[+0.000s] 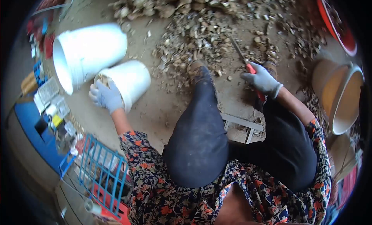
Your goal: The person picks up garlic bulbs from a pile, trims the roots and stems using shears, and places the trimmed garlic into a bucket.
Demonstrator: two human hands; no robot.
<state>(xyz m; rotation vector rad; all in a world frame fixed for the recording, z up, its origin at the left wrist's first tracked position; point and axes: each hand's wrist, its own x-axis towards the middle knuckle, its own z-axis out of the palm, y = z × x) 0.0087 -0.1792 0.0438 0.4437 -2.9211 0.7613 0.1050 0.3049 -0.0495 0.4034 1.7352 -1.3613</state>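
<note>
My left hand (104, 94), in a pale grey glove, is at the mouth of a small white bucket (133, 79) lying tipped on its side. Its fingers are spread at the rim, and pale material shows just inside beside them. In my right hand (262, 79), also gloved, is a long narrow-bladed tool with a red handle (251, 68), which looks like a knife. Its blade (237, 48) points forward over the floor, where dry brownish-white pieces (193, 43) lie scattered around my shoes.
A larger white bucket (97, 43) lies on its side at left. Knobbly dry pieces (166, 6) are heaped ahead. To the right are a red basin (350, 46) and a beige bucket (323, 83). A blue wire rack (104, 170) stands lower left, near assorted clutter.
</note>
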